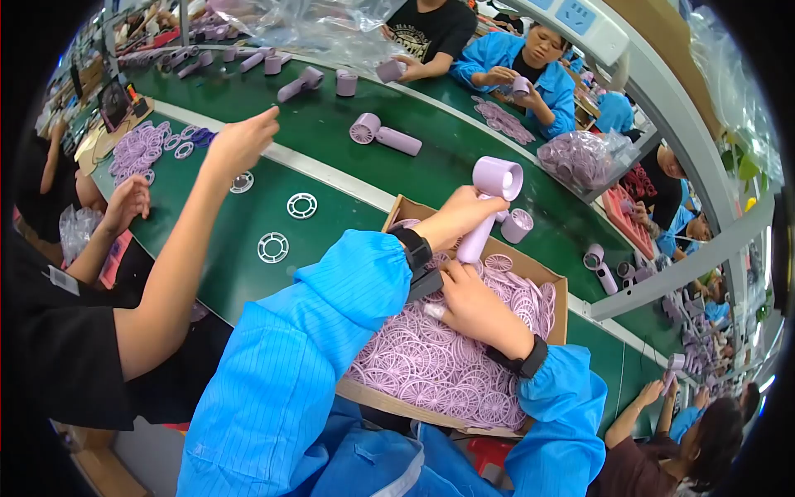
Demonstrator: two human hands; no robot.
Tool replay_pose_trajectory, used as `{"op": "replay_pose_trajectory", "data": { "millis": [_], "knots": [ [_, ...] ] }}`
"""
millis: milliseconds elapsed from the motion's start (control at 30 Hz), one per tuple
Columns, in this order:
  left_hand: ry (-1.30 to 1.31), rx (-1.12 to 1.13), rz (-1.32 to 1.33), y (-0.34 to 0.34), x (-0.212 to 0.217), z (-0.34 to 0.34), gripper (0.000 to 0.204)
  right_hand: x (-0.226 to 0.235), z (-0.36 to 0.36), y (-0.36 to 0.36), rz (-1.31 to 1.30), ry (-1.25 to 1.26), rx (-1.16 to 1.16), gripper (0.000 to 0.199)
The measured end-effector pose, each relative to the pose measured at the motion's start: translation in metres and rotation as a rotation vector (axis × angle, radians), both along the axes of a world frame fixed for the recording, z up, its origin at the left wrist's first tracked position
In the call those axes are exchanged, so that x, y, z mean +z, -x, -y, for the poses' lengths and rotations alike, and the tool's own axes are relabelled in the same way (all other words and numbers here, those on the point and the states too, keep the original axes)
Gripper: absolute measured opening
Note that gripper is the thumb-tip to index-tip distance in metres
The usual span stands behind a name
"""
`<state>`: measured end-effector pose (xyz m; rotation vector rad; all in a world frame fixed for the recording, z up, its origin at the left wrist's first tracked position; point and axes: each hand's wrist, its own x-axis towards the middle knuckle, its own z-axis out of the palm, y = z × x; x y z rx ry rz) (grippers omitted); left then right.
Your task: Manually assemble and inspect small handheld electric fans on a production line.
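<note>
My left hand grips a lilac handheld fan body by its handle, with the round open head tilted up to the right. Just below, my right hand is over a cardboard box heaped with lilac fan grilles. Its fingers are curled close to the lower end of the handle, and a white wrap covers one digit. What lies between those fingers is hidden. Both wrists wear black bands, and a dark block hangs by the left one.
A green conveyor runs past with several fan bodies, one lying nearby and another behind the box. White rings lie on the left bench. A co-worker's arm reaches in there. A metal post slants at right.
</note>
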<state>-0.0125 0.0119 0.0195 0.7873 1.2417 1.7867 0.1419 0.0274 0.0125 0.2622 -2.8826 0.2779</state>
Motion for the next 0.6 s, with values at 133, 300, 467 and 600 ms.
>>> {"op": "replay_pose_trajectory", "data": {
  "millis": [133, 300, 467, 600],
  "knots": [
    [-0.035, 0.179, 0.028, -0.004, -0.003, -0.007, 0.061, 0.004, -0.015, 0.000, 0.077, 0.037, 0.000, 0.026],
    [-0.159, 0.212, 0.141, 0.007, -0.003, -0.005, 0.096, 0.015, -0.025, 0.002, -0.021, -0.107, 0.070, 0.022],
    [-0.124, 0.311, 0.190, 0.003, 0.007, 0.005, 0.099, 0.036, -0.037, 0.000, 0.055, 0.111, -0.031, 0.017],
    [-0.093, 0.122, 0.132, 0.001, 0.012, 0.004, 0.100, 0.036, -0.054, 0.002, -0.236, 0.718, -0.356, 0.014]
  ]
}}
